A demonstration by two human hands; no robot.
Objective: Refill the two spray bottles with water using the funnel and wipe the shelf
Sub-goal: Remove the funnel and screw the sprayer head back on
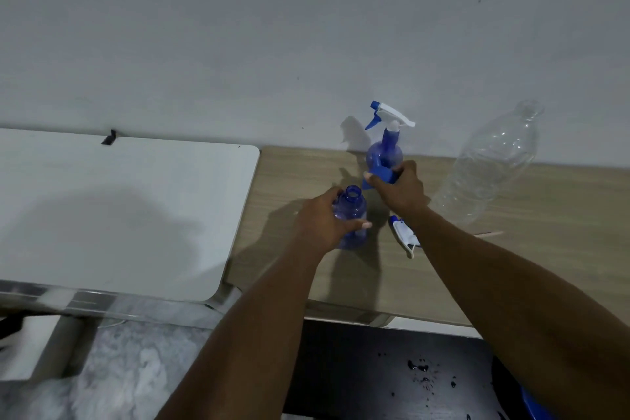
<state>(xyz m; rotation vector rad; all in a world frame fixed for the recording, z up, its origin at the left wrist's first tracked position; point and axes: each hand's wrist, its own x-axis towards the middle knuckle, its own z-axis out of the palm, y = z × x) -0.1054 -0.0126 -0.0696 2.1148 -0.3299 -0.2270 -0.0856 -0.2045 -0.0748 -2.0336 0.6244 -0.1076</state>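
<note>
Left hand (320, 225) grips 1 uncapped spray bottle (353, 204). The right hand (402, 191), just beside it, clasps the blue funnel (380, 176) (capped spray bottle (385, 147) directly behind), clear plastic bottle (491, 164) to its right.

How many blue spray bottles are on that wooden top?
2. The uncapped spray bottle is gripped by the left hand; the capped spray bottle stands by the wall, behind the right hand holding the blue funnel.

No readable text — no labels, brands or numbers show anywhere.
</note>
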